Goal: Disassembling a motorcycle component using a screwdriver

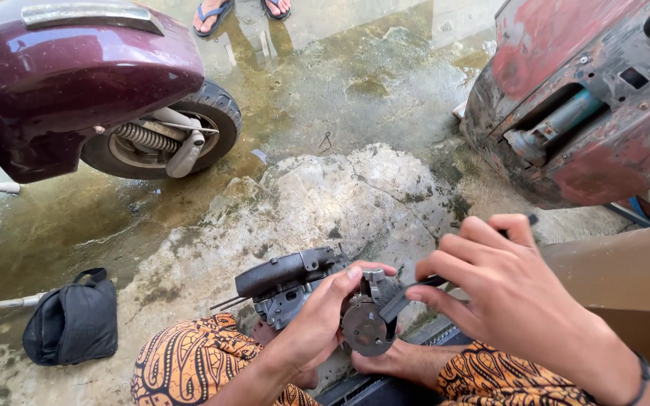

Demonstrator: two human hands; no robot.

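1. While the left hand [317, 323] clasps the grey engine part [317, 297] over the lap, above the concrete floor [325, 188], hold it steady.
2. Right hand [505, 293], pinched shut on a dark tool [408, 295], should keep the tip square.

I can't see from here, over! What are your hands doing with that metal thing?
Left hand gripping grey metal engine part above lap. Right hand pinching dark thin tool against its round disc. Nothing in the way.
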